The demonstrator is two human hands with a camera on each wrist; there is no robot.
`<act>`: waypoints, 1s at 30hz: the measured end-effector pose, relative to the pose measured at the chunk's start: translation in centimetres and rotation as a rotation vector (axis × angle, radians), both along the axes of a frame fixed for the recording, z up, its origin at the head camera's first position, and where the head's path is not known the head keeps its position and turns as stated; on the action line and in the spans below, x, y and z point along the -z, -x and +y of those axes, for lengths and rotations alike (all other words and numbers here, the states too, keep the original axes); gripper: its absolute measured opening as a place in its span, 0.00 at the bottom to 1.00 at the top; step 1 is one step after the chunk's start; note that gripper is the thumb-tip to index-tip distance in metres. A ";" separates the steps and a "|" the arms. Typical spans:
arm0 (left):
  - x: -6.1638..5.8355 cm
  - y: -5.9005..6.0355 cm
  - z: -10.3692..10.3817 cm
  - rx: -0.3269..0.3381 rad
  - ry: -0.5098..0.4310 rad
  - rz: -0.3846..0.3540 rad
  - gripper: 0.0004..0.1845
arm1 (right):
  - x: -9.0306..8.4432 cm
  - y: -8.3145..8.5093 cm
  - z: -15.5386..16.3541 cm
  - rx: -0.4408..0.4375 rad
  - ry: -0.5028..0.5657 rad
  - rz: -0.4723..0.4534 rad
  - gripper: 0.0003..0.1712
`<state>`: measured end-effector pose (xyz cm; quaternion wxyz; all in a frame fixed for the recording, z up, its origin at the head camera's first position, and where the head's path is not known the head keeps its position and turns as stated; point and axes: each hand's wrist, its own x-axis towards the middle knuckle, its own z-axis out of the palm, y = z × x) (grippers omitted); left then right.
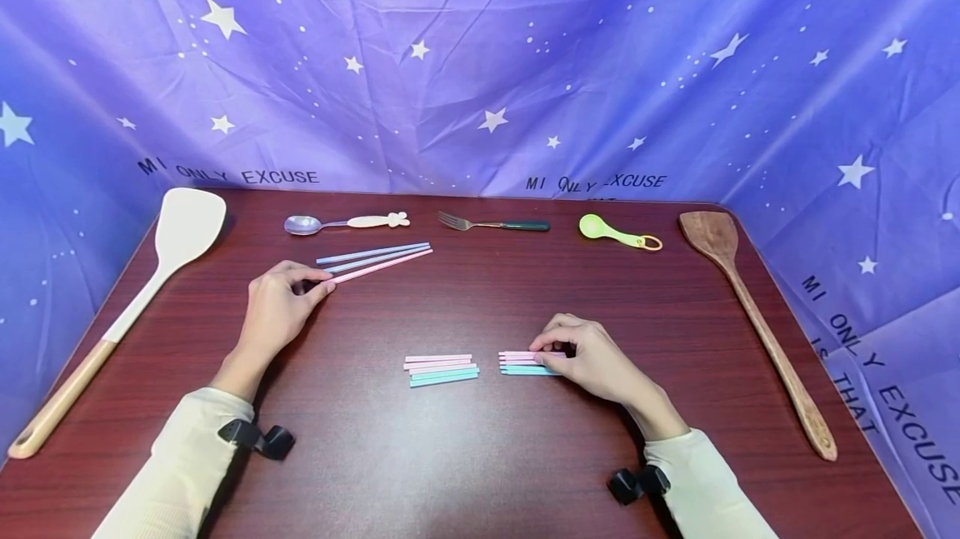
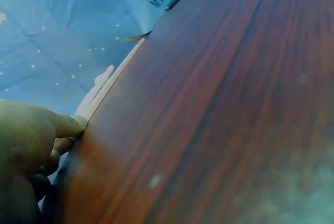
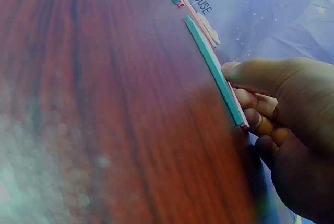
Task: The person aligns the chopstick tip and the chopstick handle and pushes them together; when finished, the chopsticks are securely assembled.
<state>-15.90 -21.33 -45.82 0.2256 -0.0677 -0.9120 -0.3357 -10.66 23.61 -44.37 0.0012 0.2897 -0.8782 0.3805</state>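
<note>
The left hand (image 1: 279,306) pinches the near ends of three long sticks (image 1: 375,260), which point toward two o'clock on the tabletop (image 1: 465,447). The right hand (image 1: 592,356) grips a short stick bundle (image 1: 521,363) lying nine-to-three, at five o'clock from them.

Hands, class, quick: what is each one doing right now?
Left hand: pinches the end of the long sticks.
Right hand: fingers curled on the short sticks, holding them at their right end.
</note>
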 end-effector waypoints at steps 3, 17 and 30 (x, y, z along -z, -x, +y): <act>-0.2 -0.1 0.1 0.001 -0.016 0.010 0.05 | 0.0 0.0 0.0 0.001 -0.004 -0.004 0.08; -1.9 -3.7 6.7 0.316 -0.124 -0.146 0.10 | 0.1 0.1 0.0 0.011 -0.009 -0.013 0.08; -0.1 -6.0 9.7 0.463 0.011 -0.207 0.11 | 0.1 0.0 -0.1 0.018 -0.009 -0.011 0.07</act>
